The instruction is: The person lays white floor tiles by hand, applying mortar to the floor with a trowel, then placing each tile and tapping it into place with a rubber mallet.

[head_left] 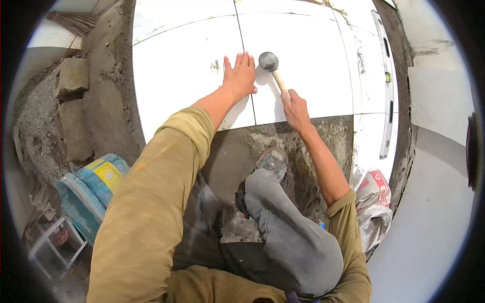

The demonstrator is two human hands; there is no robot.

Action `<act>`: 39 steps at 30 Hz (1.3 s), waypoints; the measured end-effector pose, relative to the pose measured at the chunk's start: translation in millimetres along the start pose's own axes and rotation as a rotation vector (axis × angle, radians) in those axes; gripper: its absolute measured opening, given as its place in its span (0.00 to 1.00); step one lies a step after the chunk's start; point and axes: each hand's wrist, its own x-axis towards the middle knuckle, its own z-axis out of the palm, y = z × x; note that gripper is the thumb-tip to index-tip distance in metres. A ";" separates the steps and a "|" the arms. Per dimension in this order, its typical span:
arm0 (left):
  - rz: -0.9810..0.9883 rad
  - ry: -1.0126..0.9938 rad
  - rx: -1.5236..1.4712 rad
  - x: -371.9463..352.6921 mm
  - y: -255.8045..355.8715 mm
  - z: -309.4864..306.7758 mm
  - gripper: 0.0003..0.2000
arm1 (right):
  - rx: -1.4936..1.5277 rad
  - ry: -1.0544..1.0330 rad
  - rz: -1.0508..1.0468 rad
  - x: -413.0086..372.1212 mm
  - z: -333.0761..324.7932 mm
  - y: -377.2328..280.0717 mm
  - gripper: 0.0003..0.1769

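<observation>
My left hand (239, 77) lies flat on a white floor tile (177, 76), fingers spread, right beside the joint with the neighbouring tile (313, 55). In my right hand (296, 108) is a rubber mallet (269, 61) with a dark round head and a pale wooden handle. Its head is over the neighbouring tile close to the joint, a little right of my left fingertips, and its shadow falls on the tile.
A spirit level (387, 86) rests on the tiles at the right. Beside my right elbow is a white and red sack (374, 202). Blue buckets (83, 202) and concrete blocks (73, 78) stand at the left. Grey mortar (227, 151) covers the ground before my shoe (273, 161).
</observation>
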 end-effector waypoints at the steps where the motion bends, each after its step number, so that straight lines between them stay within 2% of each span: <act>1: -0.001 0.002 -0.008 0.8 -1.0 0.2 0.54 | 0.030 -0.003 0.033 6.9 0.6 -5.1 0.21; 4: 0.007 0.004 -0.011 0.6 -2.1 -2.1 0.54 | -0.050 0.052 -0.050 27.0 7.7 -8.7 0.21; 9: -0.012 -0.056 -0.037 -0.2 1.1 -9.9 0.56 | -0.026 0.088 -0.054 46.4 12.4 -24.4 0.21; 13: -0.017 -0.042 -0.022 2.5 1.5 -6.2 0.55 | -0.092 0.023 -0.144 61.0 14.9 -15.5 0.19; 14: -0.007 -0.027 -0.045 2.3 0.9 -4.5 0.56 | -0.061 0.006 -0.018 62.5 15.8 -20.6 0.19; 15: 0.011 -0.039 -0.069 0.9 2.2 -10.3 0.57 | -0.161 0.036 -0.181 61.2 17.8 -17.2 0.21; 16: -0.023 -0.035 -0.061 6.2 1.7 -2.5 0.57 | -0.138 0.039 -0.065 64.1 18.5 -18.5 0.22; 17: -0.011 -0.059 -0.057 4.2 4.0 -9.8 0.57 | -0.164 0.025 -0.105 66.0 15.2 -18.3 0.22; 19: -0.015 -0.060 -0.023 3.8 5.2 -8.4 0.57 | -0.075 0.038 -0.046 68.5 12.9 -23.0 0.20; 21: -0.004 -0.072 -0.015 3.3 6.1 -10.0 0.57 | -0.199 0.117 -0.297 65.7 20.3 -17.5 0.18; 25: -0.011 -0.098 -0.016 2.3 5.6 -13.7 0.57 | -0.288 0.121 -0.372 70.4 25.3 -6.3 0.17; 27: -0.019 -0.104 -0.007 3.4 5.6 -13.7 0.57 | -0.285 0.135 -0.268 74.7 31.0 -4.8 0.10; 28: -0.027 -0.109 -0.004 4.9 5.9 -12.1 0.57 | -0.283 0.132 -0.277 72.3 22.6 -15.0 0.10; 30: -0.014 -0.075 -0.025 6.3 4.3 -6.1 0.56 | -0.214 0.027 -0.055 65.7 5.2 -30.4 0.11; 32: -0.001 -0.057 -0.054 3.4 -1.4 -2.4 0.56 | -0.146 0.070 -0.033 73.3 12.3 -25.2 0.15; 33: -0.002 -0.068 -0.060 3.5 -1.1 -3.0 0.56 | -0.148 0.072 -0.127 76.3 17.0 -19.2 0.15; 34: -0.006 -0.054 -0.060 2.3 -1.1 -2.6 0.56 | -0.277 0.101 -0.341 79.8 25.9 -4.8 0.13; 35: -0.002 -0.039 -0.063 1.8 -0.5 -2.3 0.56 | -0.197 0.028 -0.144 72.6 13.8 -24.9 0.11; 36: -0.003 -0.037 -0.053 0.9 -1.2 -3.7 0.56 | -0.394 0.078 -0.424 74.4 17.1 -14.1 0.14; 37: 0.005 -0.038 -0.045 0.7 -1.1 -4.4 0.56 | -0.385 0.069 -0.438 79.4 20.4 -11.6 0.14; 39: -0.002 -0.062 -0.021 1.3 -1.0 -5.3 0.56 | -0.305 0.112 -0.322 86.0 21.6 -15.7 0.12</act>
